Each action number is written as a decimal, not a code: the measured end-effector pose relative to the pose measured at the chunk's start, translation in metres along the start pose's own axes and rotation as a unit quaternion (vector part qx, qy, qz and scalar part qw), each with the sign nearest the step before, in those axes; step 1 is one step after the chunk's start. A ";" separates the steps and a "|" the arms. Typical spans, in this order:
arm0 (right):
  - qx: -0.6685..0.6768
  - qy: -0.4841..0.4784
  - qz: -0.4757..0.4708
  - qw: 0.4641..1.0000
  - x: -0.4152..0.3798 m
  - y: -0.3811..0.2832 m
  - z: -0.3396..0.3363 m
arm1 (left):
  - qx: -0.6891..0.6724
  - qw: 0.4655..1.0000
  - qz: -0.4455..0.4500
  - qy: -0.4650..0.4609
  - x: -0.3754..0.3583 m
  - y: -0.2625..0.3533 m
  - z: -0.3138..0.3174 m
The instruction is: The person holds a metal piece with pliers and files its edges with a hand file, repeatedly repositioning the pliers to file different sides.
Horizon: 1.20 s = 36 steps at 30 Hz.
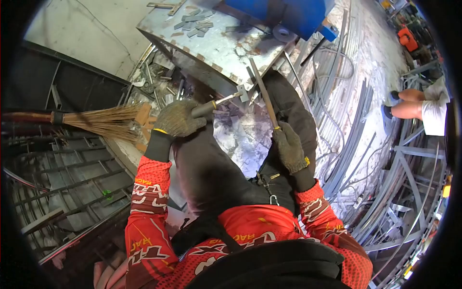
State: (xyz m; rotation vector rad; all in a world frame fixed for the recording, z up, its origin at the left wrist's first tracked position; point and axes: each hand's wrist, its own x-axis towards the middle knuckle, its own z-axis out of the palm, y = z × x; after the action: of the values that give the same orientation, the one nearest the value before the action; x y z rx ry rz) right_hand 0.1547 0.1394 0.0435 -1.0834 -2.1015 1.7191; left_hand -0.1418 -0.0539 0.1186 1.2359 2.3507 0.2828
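Note:
My left hand (177, 119), in a dark knitted glove, is closed around a tool with a thick grey handle (204, 110) and a slim shiny shaft. At the tip of that shaft is a small metal plate (243, 93), apparently gripped there. My gloved right hand (290, 148) is wrapped around the lower end of a long narrow metal bar (263, 91), which looks like a file. The bar slants up toward the edge of the metal-topped table (226, 53), its upper end near the plate. Both hands are above my bent legs.
Small flat metal pieces (195, 24) lie on the table beside a blue machine (288, 14). A straw broom (101, 120) lies at left, above a metal grid (62, 178). Long steel bars (353, 139) and cables cover the floor at right. Another person's legs (409, 103) are at far right.

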 end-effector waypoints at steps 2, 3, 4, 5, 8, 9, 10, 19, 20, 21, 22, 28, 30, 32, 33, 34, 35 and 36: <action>-0.027 0.023 -0.077 0.996 0.002 0.004 0.005 | 0.020 1.000 0.009 0.002 0.004 -0.004 0.008; -0.028 0.023 -0.078 0.996 0.003 0.004 0.006 | 0.020 1.000 0.010 0.003 0.007 -0.006 0.011; -0.027 0.015 -0.073 0.997 0.004 0.000 0.006 | -0.010 1.000 0.014 -0.001 0.009 -0.006 0.012; -0.026 0.009 -0.068 0.997 0.003 -0.004 0.005 | -0.039 0.999 0.021 -0.006 0.013 -0.005 0.014; -0.029 0.027 -0.071 0.997 -0.003 -0.020 0.004 | -0.018 0.999 0.029 -0.007 0.019 0.000 0.016; -0.030 0.027 -0.070 0.997 -0.003 -0.019 0.001 | -0.019 0.999 0.029 -0.008 0.021 0.002 0.016; -0.095 0.029 -0.125 0.987 -0.004 -0.017 -0.001 | -0.017 1.000 0.003 -0.026 0.021 0.010 0.009; -0.234 0.016 -0.118 0.965 0.058 -0.022 0.030 | 0.020 0.997 -0.051 0.050 0.014 0.011 0.029; -0.241 0.031 -0.168 0.955 0.072 -0.025 0.034 | 0.034 0.994 -0.044 0.089 0.015 0.008 0.034; -0.240 0.032 -0.168 0.956 0.080 -0.027 0.036 | 0.035 0.994 -0.045 0.090 0.016 0.005 0.037; -0.236 0.030 -0.175 0.955 0.086 -0.030 0.038 | 0.023 0.995 -0.045 0.090 0.016 0.004 0.035; -0.248 -0.025 -0.132 0.959 0.028 -0.008 -0.009 | 0.001 0.995 -0.058 0.087 0.017 0.005 0.029; -0.251 -0.038 -0.115 0.960 0.020 -0.006 -0.017 | -0.002 0.995 -0.061 0.082 0.016 0.002 0.036; -0.248 -0.043 -0.115 0.961 0.027 -0.013 -0.013 | -0.015 0.990 -0.022 0.136 0.018 -0.004 0.040; -0.244 -0.038 -0.114 0.962 0.038 -0.014 -0.005 | -0.011 0.991 -0.018 0.135 0.019 -0.003 0.039; -0.243 -0.021 -0.134 0.960 0.053 -0.013 0.008 | -0.004 0.992 -0.039 0.121 0.018 0.001 0.036; -0.243 -0.004 -0.154 0.958 0.066 -0.015 0.018 | 0.005 0.992 -0.060 0.106 0.017 0.004 0.034; -0.238 0.000 -0.154 0.959 0.078 -0.022 0.025 | 0.010 0.993 -0.058 0.106 0.018 0.004 0.034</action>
State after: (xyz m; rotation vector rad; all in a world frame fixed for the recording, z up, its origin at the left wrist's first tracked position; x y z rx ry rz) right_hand 0.0764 0.1705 0.0345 -0.7918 -2.5945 1.1013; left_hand -0.1306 -0.0382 0.0855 1.1213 2.6013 0.3691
